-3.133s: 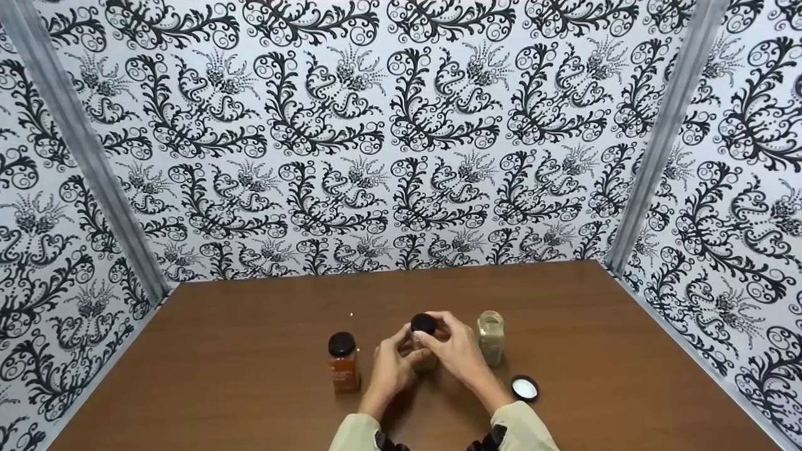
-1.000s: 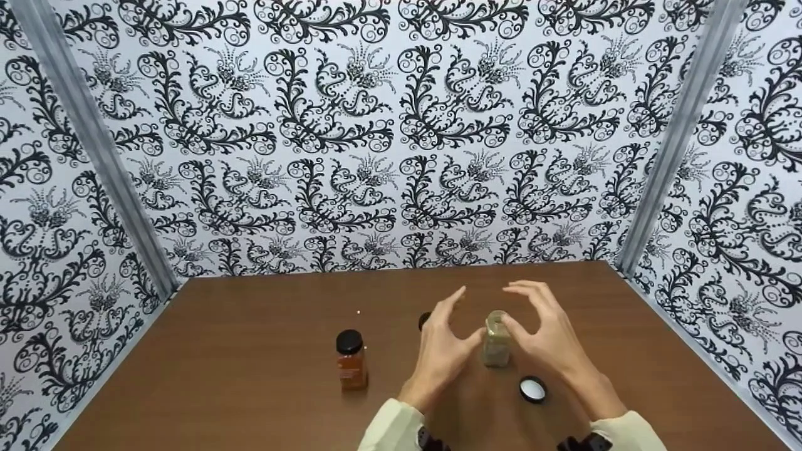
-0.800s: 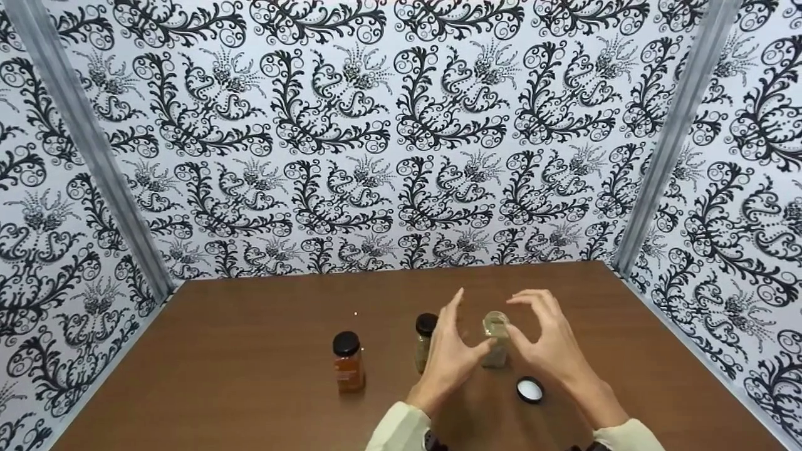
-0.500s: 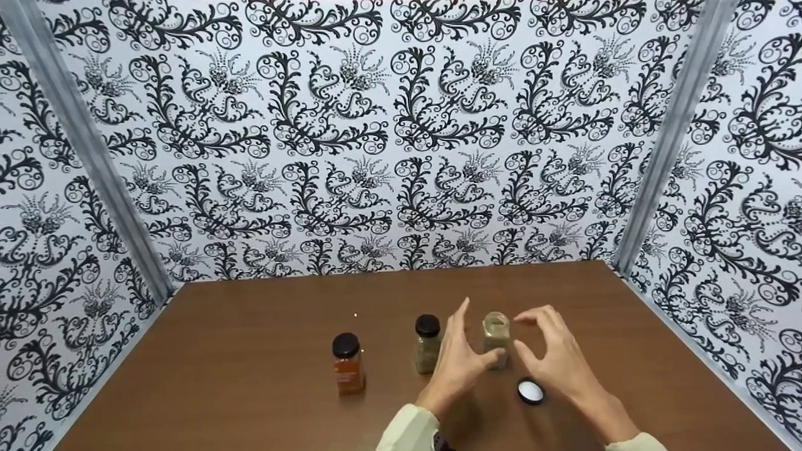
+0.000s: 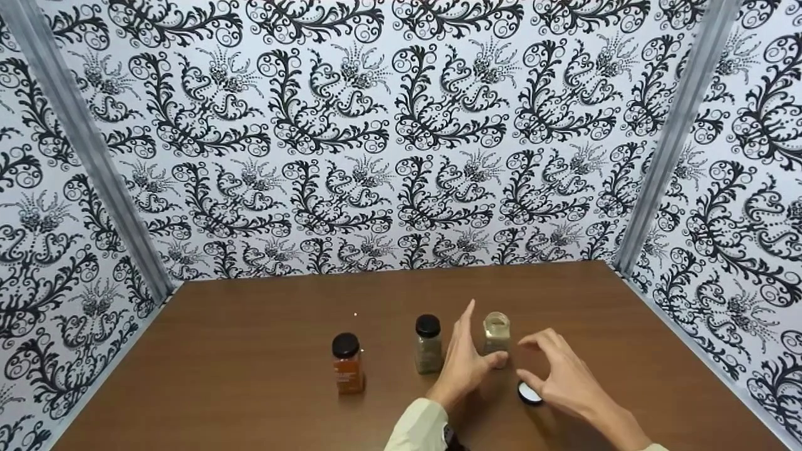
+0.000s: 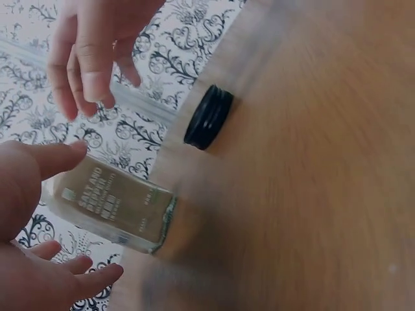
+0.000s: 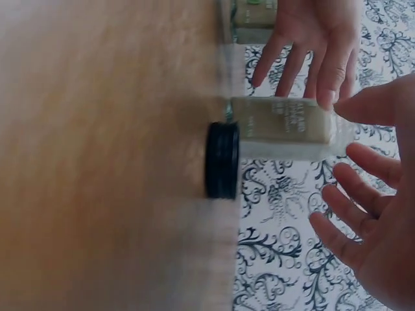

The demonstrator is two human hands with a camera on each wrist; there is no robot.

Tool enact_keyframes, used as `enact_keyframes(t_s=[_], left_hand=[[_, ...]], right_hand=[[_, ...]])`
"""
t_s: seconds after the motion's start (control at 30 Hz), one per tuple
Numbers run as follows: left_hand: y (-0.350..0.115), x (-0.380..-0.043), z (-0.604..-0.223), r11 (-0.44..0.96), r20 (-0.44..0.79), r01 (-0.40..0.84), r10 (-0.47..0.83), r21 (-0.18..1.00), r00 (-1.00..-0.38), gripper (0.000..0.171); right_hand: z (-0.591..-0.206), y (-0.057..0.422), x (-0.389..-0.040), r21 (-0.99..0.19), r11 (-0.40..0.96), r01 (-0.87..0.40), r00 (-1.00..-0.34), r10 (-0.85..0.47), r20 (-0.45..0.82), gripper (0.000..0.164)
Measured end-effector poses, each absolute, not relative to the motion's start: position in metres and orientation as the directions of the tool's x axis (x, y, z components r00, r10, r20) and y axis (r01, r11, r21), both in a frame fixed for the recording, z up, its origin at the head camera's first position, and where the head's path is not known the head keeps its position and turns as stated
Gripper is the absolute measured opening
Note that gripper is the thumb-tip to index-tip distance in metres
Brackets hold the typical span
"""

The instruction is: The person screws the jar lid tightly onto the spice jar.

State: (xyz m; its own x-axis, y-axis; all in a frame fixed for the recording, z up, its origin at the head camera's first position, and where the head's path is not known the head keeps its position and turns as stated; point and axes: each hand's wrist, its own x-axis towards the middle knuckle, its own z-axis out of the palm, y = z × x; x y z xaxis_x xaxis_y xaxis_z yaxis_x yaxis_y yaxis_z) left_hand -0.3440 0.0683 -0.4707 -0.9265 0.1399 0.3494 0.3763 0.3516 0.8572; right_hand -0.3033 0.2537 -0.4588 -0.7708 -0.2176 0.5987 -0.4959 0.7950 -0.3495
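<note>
An uncapped glass seasoning jar of pale powder stands upright on the table; its label reads "SALT AND PEPPER" in the left wrist view. Beside it is my left hand, fingers extended along its left side. The thumb lies in front of the glass; whether it touches I cannot tell. My right hand hovers over the black lid, thumb and fingers apart and holding nothing. That lid lies with its white inside up, right of and nearer than the jar. The left wrist view also shows the lid apart from both hands.
A capped jar of greenish seasoning stands just left of my left hand. Farther left is a capped jar of orange-red seasoning. Small white specks lie near it on the brown wooden table. Patterned walls enclose the back and sides.
Both hands have let go of the greenish jar and moved right to the uncapped one. Over the last half second my right hand has come down and nearer, toward the lid; the left has shifted slightly.
</note>
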Motion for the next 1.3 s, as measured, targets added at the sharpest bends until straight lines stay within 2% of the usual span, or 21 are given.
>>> enact_keyframes(t_s=[0.1, 0.23, 0.43, 0.7, 0.87, 1.07, 1.3], left_hand=[[0.072, -0.345, -0.473, 0.337, 0.348, 0.376, 0.143, 0.863, -0.926, 0.105], [0.078, -0.346, -0.477, 0.34, 0.35, 0.377, 0.138, 0.862, -0.926, 0.103], [0.085, -0.347, -0.481, 0.354, 0.36, 0.375, 0.108, 0.857, -0.927, 0.095], [0.09, -0.352, -0.48, 0.385, 0.374, 0.371, 0.07, 0.845, -0.925, 0.081], [0.09, -0.356, -0.481, 0.399, 0.387, 0.369, 0.037, 0.84, -0.921, 0.068], [0.088, -0.359, -0.48, 0.36, 0.351, 0.358, 0.086, 0.862, -0.932, 0.06], [0.088, -0.359, -0.478, 0.396, 0.366, 0.379, 0.113, 0.836, -0.924, 0.057]], right_hand=[[-0.463, 0.256, -0.303, -0.346, 0.81, -0.474, -0.813, -0.253, 0.524, 0.044], [-0.466, 0.259, -0.305, -0.357, 0.816, -0.455, -0.86, -0.298, 0.414, 0.044], [-0.473, 0.264, -0.307, -0.387, 0.814, -0.433, -0.897, -0.346, 0.275, 0.059], [-0.476, 0.269, -0.31, -0.362, 0.784, -0.504, -0.863, -0.44, 0.248, 0.058], [-0.472, 0.271, -0.311, -0.388, 0.76, -0.521, -0.853, -0.476, 0.214, 0.051], [-0.469, 0.272, -0.313, -0.372, 0.74, -0.56, -0.828, -0.521, 0.209, 0.038], [-0.467, 0.27, -0.314, -0.349, 0.75, -0.562, -0.827, -0.518, 0.219, 0.037]])
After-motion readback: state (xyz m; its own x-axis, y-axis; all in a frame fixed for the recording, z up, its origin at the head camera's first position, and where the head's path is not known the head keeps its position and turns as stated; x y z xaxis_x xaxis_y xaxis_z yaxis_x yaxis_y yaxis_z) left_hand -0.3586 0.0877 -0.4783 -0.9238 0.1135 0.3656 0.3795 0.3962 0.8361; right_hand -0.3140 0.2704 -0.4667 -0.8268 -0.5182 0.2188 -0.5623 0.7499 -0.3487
